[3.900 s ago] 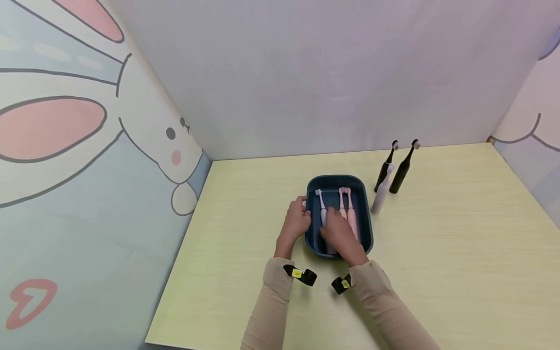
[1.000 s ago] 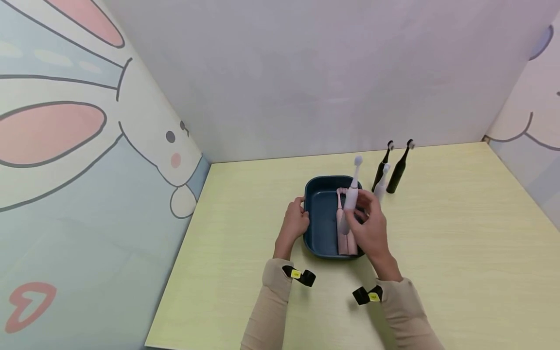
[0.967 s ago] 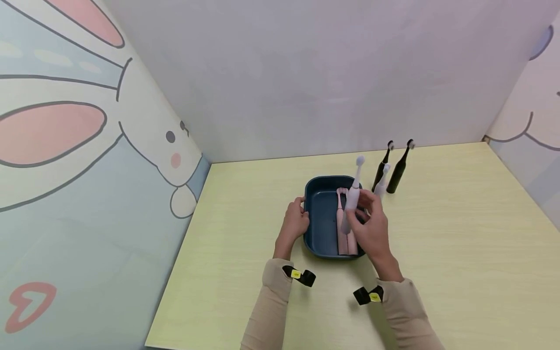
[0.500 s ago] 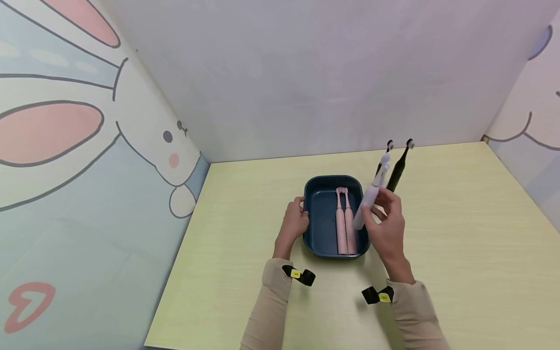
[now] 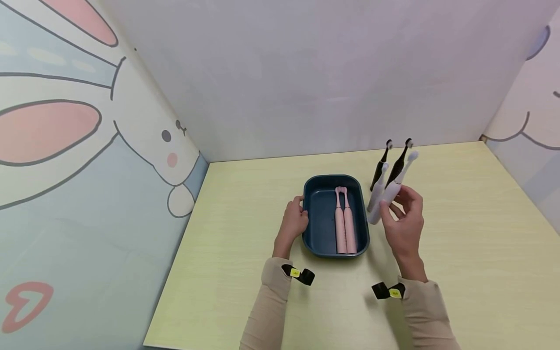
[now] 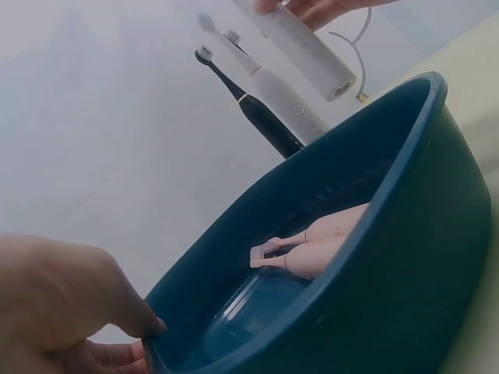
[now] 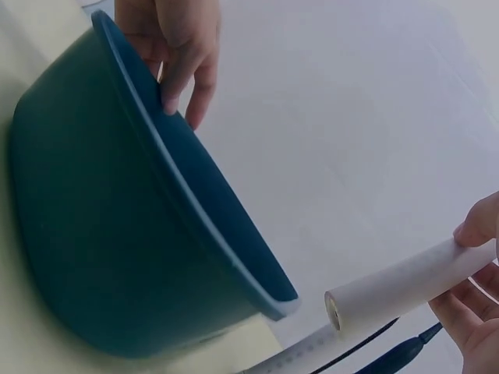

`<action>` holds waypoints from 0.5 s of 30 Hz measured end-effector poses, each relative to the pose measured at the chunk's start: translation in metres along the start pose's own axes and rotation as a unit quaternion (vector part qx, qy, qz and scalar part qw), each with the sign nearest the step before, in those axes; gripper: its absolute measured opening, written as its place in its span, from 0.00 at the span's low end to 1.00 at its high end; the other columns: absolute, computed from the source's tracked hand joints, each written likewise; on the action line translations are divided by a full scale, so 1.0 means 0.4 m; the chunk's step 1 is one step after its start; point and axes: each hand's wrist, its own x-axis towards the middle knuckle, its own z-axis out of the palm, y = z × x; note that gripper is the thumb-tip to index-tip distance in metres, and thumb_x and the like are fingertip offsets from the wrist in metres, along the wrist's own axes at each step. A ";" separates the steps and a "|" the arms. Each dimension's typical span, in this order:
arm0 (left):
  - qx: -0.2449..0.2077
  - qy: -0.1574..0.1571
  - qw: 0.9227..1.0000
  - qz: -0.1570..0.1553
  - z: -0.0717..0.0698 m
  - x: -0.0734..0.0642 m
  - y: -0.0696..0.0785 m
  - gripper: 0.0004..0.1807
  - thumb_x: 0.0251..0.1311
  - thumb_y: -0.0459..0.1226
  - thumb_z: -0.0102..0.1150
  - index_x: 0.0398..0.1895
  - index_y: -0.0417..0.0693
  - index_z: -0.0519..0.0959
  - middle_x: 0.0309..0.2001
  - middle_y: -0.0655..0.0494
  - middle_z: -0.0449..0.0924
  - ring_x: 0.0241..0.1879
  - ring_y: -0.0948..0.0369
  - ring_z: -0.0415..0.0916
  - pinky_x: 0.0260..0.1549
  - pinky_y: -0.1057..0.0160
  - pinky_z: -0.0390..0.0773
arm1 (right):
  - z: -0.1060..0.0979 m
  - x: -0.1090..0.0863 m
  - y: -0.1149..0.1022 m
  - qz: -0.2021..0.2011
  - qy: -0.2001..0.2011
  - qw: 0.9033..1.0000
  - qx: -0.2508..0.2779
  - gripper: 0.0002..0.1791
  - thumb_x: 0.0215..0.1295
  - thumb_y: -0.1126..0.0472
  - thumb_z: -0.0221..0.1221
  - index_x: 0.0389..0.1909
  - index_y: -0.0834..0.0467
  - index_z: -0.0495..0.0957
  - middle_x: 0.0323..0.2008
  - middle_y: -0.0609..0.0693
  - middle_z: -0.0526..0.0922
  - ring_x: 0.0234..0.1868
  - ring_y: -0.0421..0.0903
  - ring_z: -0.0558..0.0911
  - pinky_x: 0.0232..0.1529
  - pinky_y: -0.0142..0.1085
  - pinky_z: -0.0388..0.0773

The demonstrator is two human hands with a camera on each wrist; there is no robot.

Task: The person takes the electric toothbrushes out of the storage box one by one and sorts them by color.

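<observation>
My left hand (image 5: 293,221) pinches the left rim of a dark blue basin (image 5: 314,250), its thumb inside the wall in the left wrist view. Two pink electric toothbrushes (image 5: 340,228) lie side by side in the basin. Right of it, my right hand (image 5: 404,223) holds a white electric toothbrush (image 5: 391,193) between thumb and fingers, tilted with its head up. In the right wrist view the bottom end of this white toothbrush (image 7: 390,288) hangs in the air. Just behind it a second white electric toothbrush (image 5: 376,194) stands upright on the table.
Two black electric toothbrushes, a left one (image 5: 379,170) and a right one (image 5: 397,167), stand upright behind the white ones. The pale wooden table (image 5: 245,204) meets a plain back wall (image 5: 306,97) and a rabbit-painted left wall (image 5: 87,233).
My right hand has taken the white toothbrush out of the basin and carried it right, past the rim, beside the standing toothbrushes. My left hand stays on the basin's rim.
</observation>
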 end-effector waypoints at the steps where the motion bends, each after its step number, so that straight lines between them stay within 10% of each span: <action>1: -0.001 0.000 1.000 0.001 0.000 0.000 0.000 0.24 0.66 0.32 0.48 0.66 0.44 0.65 0.40 0.49 0.71 0.37 0.57 0.69 0.37 0.60 0.71 | -0.003 0.003 0.005 -0.001 0.005 1.000 0.000 0.30 0.56 0.74 0.60 0.60 0.61 0.66 0.49 0.41 0.74 0.47 0.39 0.78 0.45 0.21 0.75; 15: -0.009 -0.004 1.000 -0.002 -0.002 -0.001 0.001 0.25 0.66 0.32 0.48 0.67 0.44 0.65 0.40 0.49 0.70 0.36 0.57 0.68 0.36 0.61 0.70 | -0.023 0.038 0.083 0.031 0.034 0.998 -0.050 0.26 0.59 0.70 0.59 0.59 0.63 0.65 0.47 0.39 0.73 0.47 0.37 0.76 0.44 0.20 0.74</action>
